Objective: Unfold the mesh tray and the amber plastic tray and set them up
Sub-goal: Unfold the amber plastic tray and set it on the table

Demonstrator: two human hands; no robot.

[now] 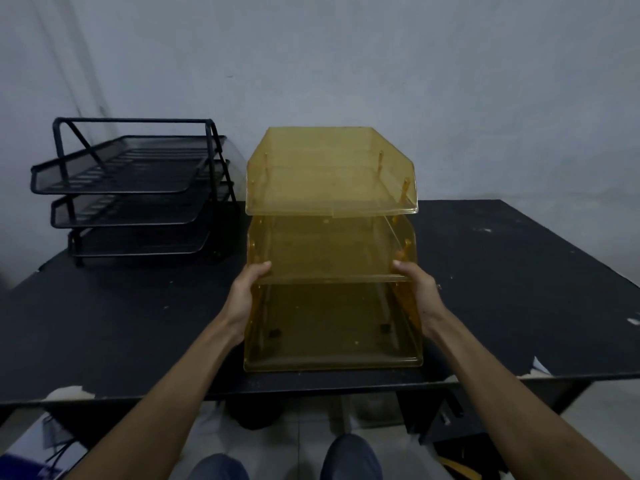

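The amber plastic tray (pixel 330 251) stands near the table's front edge with its three tiers raised, stepping back toward the wall. My left hand (pixel 246 295) grips the left side of the middle tier, thumb on its front rim. On the right side my right hand (pixel 417 287) holds the same tier. The black mesh tray (pixel 131 188) stands at the back left, its three tiers spread apart on a wire frame, untouched.
Both trays rest on a black table (pixel 502 289) with chipped front corners, pushed against a pale wall. Below the front edge I see my knees, cables at the left and dark objects on the floor.
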